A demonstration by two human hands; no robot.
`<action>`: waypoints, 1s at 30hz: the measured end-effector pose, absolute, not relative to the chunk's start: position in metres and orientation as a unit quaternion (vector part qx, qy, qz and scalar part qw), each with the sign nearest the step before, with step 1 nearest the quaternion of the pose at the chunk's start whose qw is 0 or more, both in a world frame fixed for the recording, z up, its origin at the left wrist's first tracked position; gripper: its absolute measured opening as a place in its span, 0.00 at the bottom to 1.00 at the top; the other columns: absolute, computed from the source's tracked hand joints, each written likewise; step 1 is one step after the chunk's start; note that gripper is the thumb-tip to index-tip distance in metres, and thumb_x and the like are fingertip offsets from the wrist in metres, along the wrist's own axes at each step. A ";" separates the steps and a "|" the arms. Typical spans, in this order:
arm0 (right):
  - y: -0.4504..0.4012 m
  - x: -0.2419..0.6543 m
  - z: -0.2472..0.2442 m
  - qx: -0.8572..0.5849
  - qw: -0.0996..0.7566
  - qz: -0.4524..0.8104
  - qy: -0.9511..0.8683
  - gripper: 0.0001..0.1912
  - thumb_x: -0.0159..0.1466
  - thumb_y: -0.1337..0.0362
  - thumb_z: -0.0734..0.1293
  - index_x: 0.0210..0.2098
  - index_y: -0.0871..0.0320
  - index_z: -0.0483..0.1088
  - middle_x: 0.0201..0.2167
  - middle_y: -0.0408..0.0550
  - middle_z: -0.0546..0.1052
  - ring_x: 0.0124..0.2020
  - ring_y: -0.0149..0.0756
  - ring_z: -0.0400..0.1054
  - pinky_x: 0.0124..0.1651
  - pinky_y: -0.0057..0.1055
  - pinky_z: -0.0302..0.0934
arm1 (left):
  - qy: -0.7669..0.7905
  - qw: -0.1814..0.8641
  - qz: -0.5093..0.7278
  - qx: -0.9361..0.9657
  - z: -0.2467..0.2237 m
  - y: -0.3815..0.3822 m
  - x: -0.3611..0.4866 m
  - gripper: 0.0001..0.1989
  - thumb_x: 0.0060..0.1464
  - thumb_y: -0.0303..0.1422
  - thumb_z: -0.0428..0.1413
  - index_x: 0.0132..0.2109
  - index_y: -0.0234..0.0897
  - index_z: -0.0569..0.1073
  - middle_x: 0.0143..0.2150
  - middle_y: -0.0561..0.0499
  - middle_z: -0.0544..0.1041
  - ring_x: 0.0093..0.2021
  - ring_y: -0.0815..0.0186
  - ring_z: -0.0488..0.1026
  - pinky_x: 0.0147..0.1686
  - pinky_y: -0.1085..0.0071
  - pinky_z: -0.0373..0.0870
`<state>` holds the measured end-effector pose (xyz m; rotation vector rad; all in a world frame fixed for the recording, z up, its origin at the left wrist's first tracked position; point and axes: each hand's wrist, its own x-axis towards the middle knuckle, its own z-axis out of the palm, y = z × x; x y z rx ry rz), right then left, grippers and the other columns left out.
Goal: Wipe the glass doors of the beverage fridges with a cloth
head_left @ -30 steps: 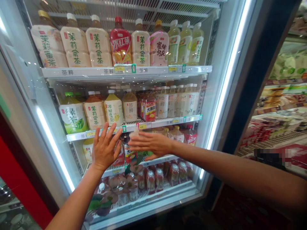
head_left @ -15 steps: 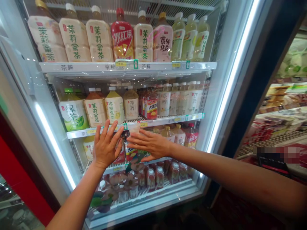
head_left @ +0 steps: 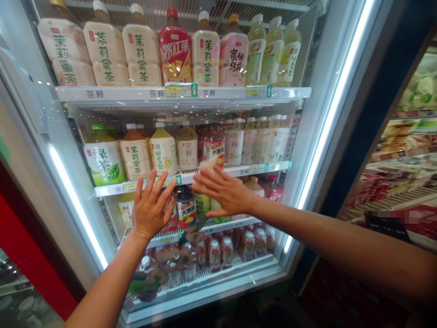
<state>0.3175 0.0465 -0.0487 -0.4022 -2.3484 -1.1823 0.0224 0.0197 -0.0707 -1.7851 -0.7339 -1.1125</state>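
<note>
1. Head view: the left hand (head_left: 149, 213) is resting, fingers apart, apparently against glass (head_left: 164, 108).
2. A pale wad (head_left: 209, 163) is showing by the fingertips of the right hand (head_left: 225, 193), fingers nearly together, grip unclear.
3. What's done or left isn't showing.

Head view: sitting at head height, facing forward and a little down.
Cooler (head_left: 232, 288): standing near, filling most of the view, its outline leaning askew.
Left hand (head_left: 150, 209), right hand (head_left: 223, 191): showing near the middle, their backs facing the camera.
Neighbouring shelves (head_left: 399, 152): lying farther off, receding along the right edge.
</note>
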 end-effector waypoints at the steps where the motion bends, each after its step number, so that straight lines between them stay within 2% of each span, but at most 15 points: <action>1: 0.043 0.319 -0.074 -0.114 0.195 -0.435 -0.872 0.49 0.67 0.33 0.57 0.75 0.60 0.46 0.77 0.49 0.48 0.78 0.44 0.34 0.79 0.49 0.31 | -0.295 0.441 -0.448 -0.720 -0.070 0.019 0.022 0.38 0.60 0.32 0.58 0.74 0.48 0.55 0.74 0.49 0.60 0.76 0.55 0.51 0.75 0.51 0.46; 4: 0.040 0.330 -0.107 -0.025 0.092 -0.443 -0.891 0.44 0.68 0.36 0.57 0.72 0.59 0.56 0.75 0.44 0.56 0.77 0.38 0.41 0.79 0.41 0.39 | -0.295 0.441 -0.442 -0.723 -0.069 0.019 0.022 0.38 0.59 0.31 0.59 0.73 0.47 0.56 0.73 0.47 0.61 0.76 0.56 0.51 0.75 0.51 0.46; 6: 0.042 0.338 -0.085 -0.018 0.070 -0.447 -0.892 0.43 0.68 0.37 0.58 0.73 0.58 0.55 0.75 0.43 0.54 0.77 0.38 0.42 0.78 0.41 0.41 | -0.294 0.442 -0.443 -0.722 -0.069 0.018 0.022 0.38 0.59 0.31 0.59 0.73 0.46 0.57 0.73 0.47 0.62 0.76 0.56 0.51 0.75 0.51 0.45; 8: 0.048 0.345 -0.039 -0.061 0.109 -0.449 -0.885 0.45 0.69 0.38 0.59 0.75 0.57 0.47 0.77 0.44 0.50 0.78 0.41 0.39 0.79 0.45 0.37 | -0.293 0.444 -0.447 -0.719 -0.069 0.018 0.022 0.38 0.58 0.31 0.60 0.73 0.46 0.58 0.73 0.47 0.62 0.76 0.55 0.51 0.75 0.51 0.45; 10: 0.054 0.349 0.008 -0.130 0.197 -0.443 -0.865 0.48 0.68 0.37 0.59 0.77 0.54 0.38 0.78 0.45 0.43 0.78 0.46 0.35 0.79 0.51 0.32 | -0.294 0.445 -0.448 -0.717 -0.069 0.019 0.023 0.38 0.58 0.31 0.60 0.73 0.47 0.58 0.73 0.47 0.62 0.76 0.55 0.51 0.75 0.51 0.45; 13: 0.060 0.344 0.037 -0.207 0.323 -0.418 -0.823 0.52 0.67 0.34 0.59 0.77 0.48 0.30 0.78 0.45 0.36 0.78 0.54 0.31 0.77 0.62 0.26 | -0.298 0.446 -0.445 -0.717 -0.070 0.019 0.023 0.38 0.59 0.31 0.59 0.73 0.48 0.57 0.73 0.48 0.62 0.76 0.55 0.52 0.75 0.50 0.46; 16: 0.057 0.332 -0.003 -0.220 0.333 -0.394 -0.828 0.54 0.66 0.32 0.59 0.77 0.50 0.30 0.78 0.48 0.39 0.78 0.54 0.34 0.77 0.63 0.26 | -0.299 0.444 -0.443 -0.719 -0.070 0.020 0.022 0.39 0.59 0.32 0.59 0.74 0.48 0.56 0.73 0.48 0.61 0.76 0.55 0.51 0.75 0.50 0.46; 20: 0.042 0.323 -0.099 -0.107 0.195 -0.376 -0.899 0.47 0.69 0.38 0.59 0.76 0.59 0.43 0.76 0.51 0.53 0.78 0.41 0.41 0.79 0.46 0.35 | -0.298 0.441 -0.444 -0.721 -0.070 0.020 0.022 0.39 0.59 0.32 0.59 0.74 0.49 0.56 0.73 0.48 0.61 0.76 0.54 0.51 0.75 0.50 0.46; 23: 0.039 0.327 -0.122 -0.014 0.118 -0.381 -0.917 0.39 0.71 0.45 0.60 0.73 0.60 0.54 0.74 0.47 0.59 0.77 0.34 0.44 0.77 0.37 0.43 | -0.295 0.441 -0.446 -0.721 -0.070 0.020 0.023 0.38 0.59 0.31 0.59 0.74 0.48 0.56 0.73 0.48 0.62 0.76 0.55 0.52 0.75 0.50 0.46; 24: 0.041 0.329 -0.113 -0.004 0.104 -0.387 -0.916 0.38 0.71 0.46 0.60 0.73 0.59 0.54 0.74 0.45 0.59 0.77 0.32 0.44 0.77 0.36 0.43 | -0.294 0.441 -0.446 -0.721 -0.070 0.020 0.023 0.38 0.59 0.31 0.59 0.73 0.48 0.56 0.73 0.48 0.62 0.76 0.55 0.51 0.75 0.50 0.46; 26: 0.045 0.333 -0.076 -0.025 0.105 -0.401 -0.910 0.38 0.72 0.46 0.59 0.75 0.57 0.48 0.75 0.44 0.55 0.77 0.33 0.43 0.78 0.39 0.40 | -0.294 0.442 -0.448 -0.720 -0.071 0.020 0.023 0.37 0.59 0.31 0.59 0.73 0.47 0.57 0.73 0.47 0.62 0.76 0.55 0.51 0.75 0.50 0.46; 30: 0.056 0.327 0.015 -0.159 0.239 -0.409 -0.866 0.49 0.70 0.37 0.58 0.77 0.52 0.31 0.78 0.47 0.43 0.78 0.47 0.38 0.78 0.56 0.30 | -0.298 0.441 -0.446 -0.720 -0.071 0.020 0.023 0.37 0.59 0.32 0.59 0.73 0.47 0.58 0.73 0.48 0.62 0.76 0.55 0.51 0.75 0.50 0.46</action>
